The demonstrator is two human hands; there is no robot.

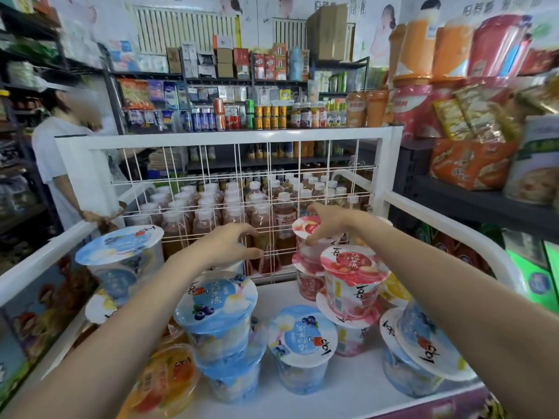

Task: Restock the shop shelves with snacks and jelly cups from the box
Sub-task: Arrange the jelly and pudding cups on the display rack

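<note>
Bright, even indoor light fills the shop, casting only soft shadows on the white shelf (357,385). Wide-angle distortion bends the frame's edges, where goods at left and right smear into blur; the centre stays fairly sharp.

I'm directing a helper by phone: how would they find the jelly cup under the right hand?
Start at the white wire grid behind the shelf. At its right end, pink-lidded cups are stacked. The topmost pink cup, against the grid, is the one the right hand rests on; the pink cup in front is untouched.
</note>
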